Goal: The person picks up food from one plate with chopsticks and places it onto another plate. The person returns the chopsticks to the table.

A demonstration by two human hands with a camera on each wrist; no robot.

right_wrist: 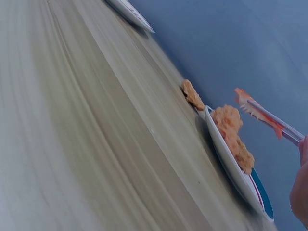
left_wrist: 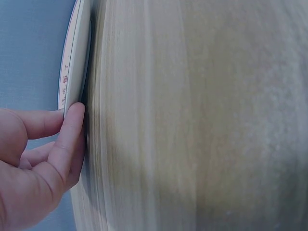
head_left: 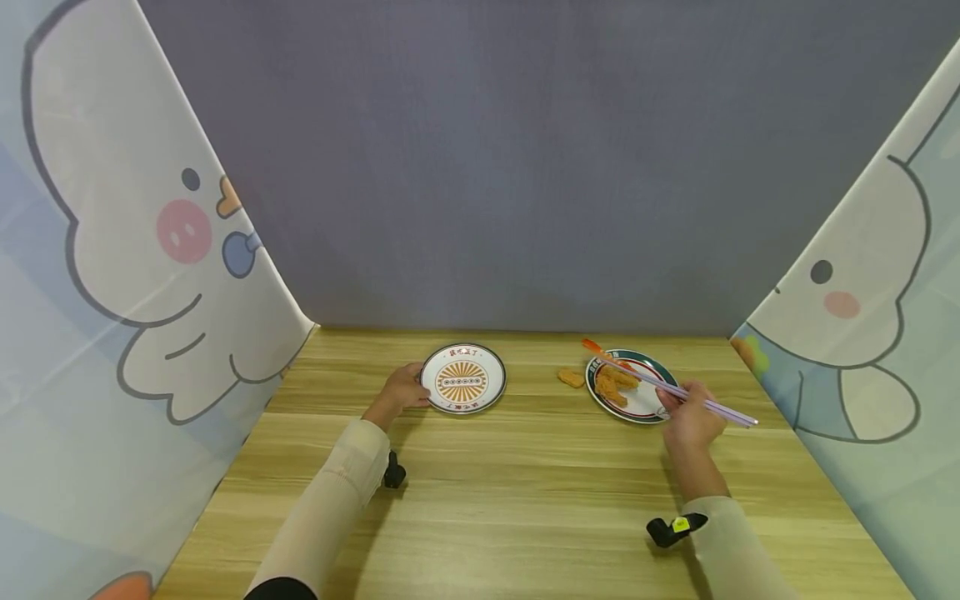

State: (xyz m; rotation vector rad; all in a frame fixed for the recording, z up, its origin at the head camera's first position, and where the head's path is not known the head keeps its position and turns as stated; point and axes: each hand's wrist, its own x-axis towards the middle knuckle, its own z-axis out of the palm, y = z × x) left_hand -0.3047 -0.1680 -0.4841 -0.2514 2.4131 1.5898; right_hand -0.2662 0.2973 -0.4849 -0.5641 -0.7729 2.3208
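My left hand [head_left: 403, 390] pinches the left rim of a white plate [head_left: 487, 398] with an orange sunburst print. In the left wrist view the thumb is above the plate's edge and the fingers are beneath it. My right hand [head_left: 693, 418] grips a pair of pale purple chopsticks [head_left: 726, 412]. Between their tips is an orange-red shrimp [right_wrist: 244, 102], held over a green-rimmed plate [head_left: 647, 414]. Golden fried pieces [head_left: 611, 385] lie on that plate, below the chopsticks. Just left of it, a fried nugget [head_left: 571, 378] rests on the table.
The wooden table [head_left: 525, 500] meets a grey backdrop [head_left: 510, 167] behind both plates. Cartoon-printed panels [head_left: 847, 250] stand at either side. Small black wrist cameras [head_left: 394, 472] are strapped at both sleeves.
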